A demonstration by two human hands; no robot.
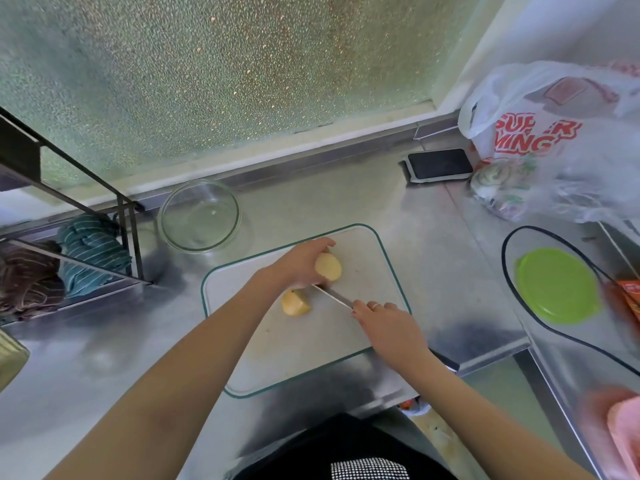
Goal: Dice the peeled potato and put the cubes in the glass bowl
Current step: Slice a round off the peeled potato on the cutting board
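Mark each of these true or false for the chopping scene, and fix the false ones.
1. The bowl holds potato cubes. False: it shows no cubes.
2. The right hand holds the knife. True.
3. The potato is whole. False: it is in two pieces, one piece under the left hand, the other piece loose on the board.
4. The bowl sits on the board. False: it stands on the counter beyond the board's far left corner.
5. A green lid lies to the right of the board. True.
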